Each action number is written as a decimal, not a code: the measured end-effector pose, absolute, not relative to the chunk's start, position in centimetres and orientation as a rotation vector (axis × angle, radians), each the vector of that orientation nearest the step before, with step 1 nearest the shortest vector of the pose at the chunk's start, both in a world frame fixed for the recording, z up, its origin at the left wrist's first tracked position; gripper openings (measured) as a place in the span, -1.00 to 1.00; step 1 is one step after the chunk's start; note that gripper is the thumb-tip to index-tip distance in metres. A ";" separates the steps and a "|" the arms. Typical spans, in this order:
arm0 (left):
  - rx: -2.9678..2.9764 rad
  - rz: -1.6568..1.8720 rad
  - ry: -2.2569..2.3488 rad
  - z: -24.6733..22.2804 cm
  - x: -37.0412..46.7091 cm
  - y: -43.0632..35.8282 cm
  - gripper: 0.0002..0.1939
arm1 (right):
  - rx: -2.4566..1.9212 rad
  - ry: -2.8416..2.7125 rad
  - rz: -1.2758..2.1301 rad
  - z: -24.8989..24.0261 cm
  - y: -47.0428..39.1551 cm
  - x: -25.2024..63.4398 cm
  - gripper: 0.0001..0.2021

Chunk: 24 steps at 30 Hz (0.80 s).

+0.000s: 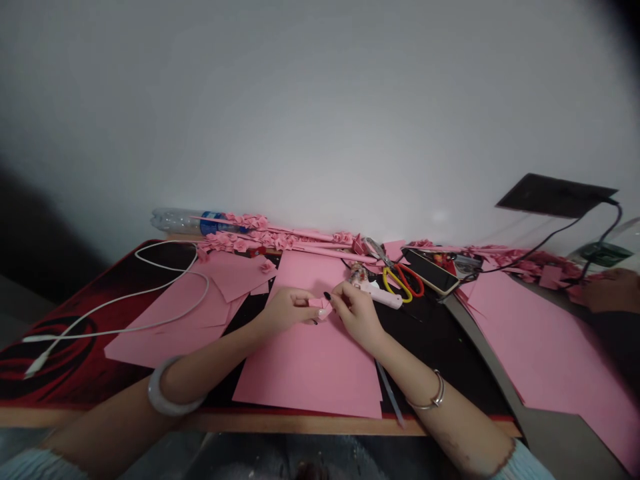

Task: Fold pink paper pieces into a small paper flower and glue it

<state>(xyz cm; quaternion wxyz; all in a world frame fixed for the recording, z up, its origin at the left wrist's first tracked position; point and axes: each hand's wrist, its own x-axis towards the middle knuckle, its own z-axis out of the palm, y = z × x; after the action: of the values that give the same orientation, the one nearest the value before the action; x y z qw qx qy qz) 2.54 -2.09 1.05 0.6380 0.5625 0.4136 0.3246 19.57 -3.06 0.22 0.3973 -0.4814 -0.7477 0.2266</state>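
Note:
Between my two hands is a small folded piece of pink paper [320, 306], held above a large pink sheet [310, 367]. My left hand [287, 309] pinches its left side, thumb and fingers closed on it. At its right edge, my right hand [356, 313] grips it with thumb and forefinger, the other fingers curled. Just behind my right hand lies a pale pink glue gun [383, 293]. Scissors with red and yellow handles [404, 283] rest beside the glue gun. A thin pen-like stick [391, 397] lies under my right forearm.
Pink paper flowers [270, 238] on long stems line the wall, near a plastic bottle [183, 220]. A white cable [145, 329] loops over pink sheets [185, 313] at left. A phone [431, 272] lies at right. Another person's hand [613, 291] is at the far right, near more pink paper [545, 347].

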 end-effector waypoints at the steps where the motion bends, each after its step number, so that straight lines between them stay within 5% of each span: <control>1: 1.273 0.742 0.934 1.1 2.6 -2.1 -0.82 | -1.222 -1.887 0.582 0.2 -3.1 19.6 -0.85; 11: 1.204 0.750 0.945 0.5 2.7 -2.0 -0.73 | -1.145 -1.829 0.596 0.1 -3.1 19.4 -0.97; 24: 1.358 0.870 0.985 0.2 2.5 -1.7 -0.78 | -0.993 -1.893 0.511 0.6 -3.3 19.2 -0.84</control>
<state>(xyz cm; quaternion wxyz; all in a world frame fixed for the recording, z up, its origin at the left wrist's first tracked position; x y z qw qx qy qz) 2.49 -1.74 0.24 0.5858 0.5824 0.4223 0.3732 19.22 -3.27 0.60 0.4548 -0.4024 -0.7671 0.2070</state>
